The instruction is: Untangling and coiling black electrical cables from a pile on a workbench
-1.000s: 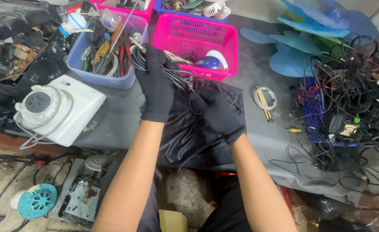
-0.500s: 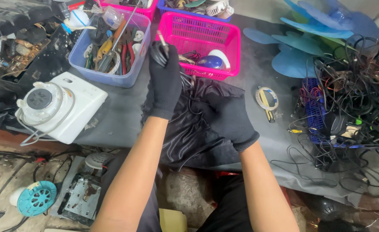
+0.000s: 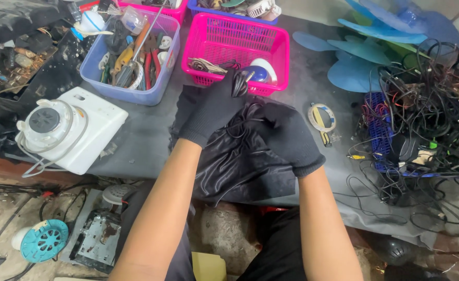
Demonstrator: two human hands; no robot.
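The scene is lit evenly by soft, diffuse daylight, and no single source can be made out. Shadows are kept faint and short beneath the pink basket (image 3: 236, 48) and the white appliance (image 3: 71, 130). Mild sheen is seen on the black glossy cloth (image 3: 240, 156), where folds are picked out by pale streaks. The gloved hands are rendered as dark shapes with little inner detail. Focus is held fairly sharp across the table; slight wide-angle stretching is noticed toward the corners.

A repair workshop — tool-filled bin (image 3: 130, 57), tangled wires (image 3: 427, 119), fan blades (image 3: 375, 47), stripped appliances.
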